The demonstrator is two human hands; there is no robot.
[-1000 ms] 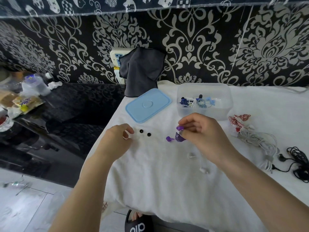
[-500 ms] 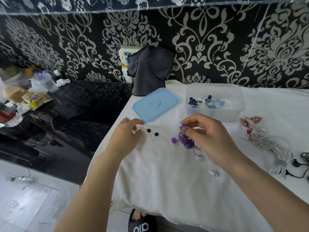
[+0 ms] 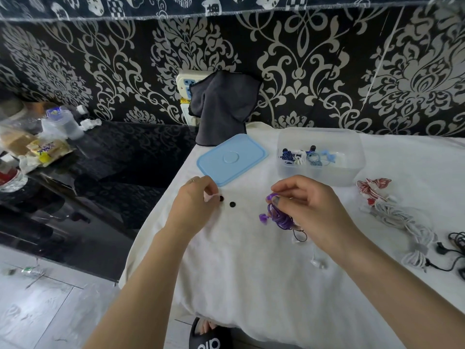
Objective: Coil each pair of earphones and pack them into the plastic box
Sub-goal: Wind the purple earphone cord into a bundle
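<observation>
The right hand (image 3: 309, 207) grasps coiled purple earphones (image 3: 280, 217) just above the white cloth (image 3: 251, 273), near the clear plastic box (image 3: 319, 172). The left hand (image 3: 193, 202) pinches a small black ear tip (image 3: 221, 198).

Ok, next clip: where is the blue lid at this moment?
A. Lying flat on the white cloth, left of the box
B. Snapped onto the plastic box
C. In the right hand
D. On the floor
A: the blue lid lies flat on the white cloth beside the open plastic box, and neither hand touches it.
</observation>
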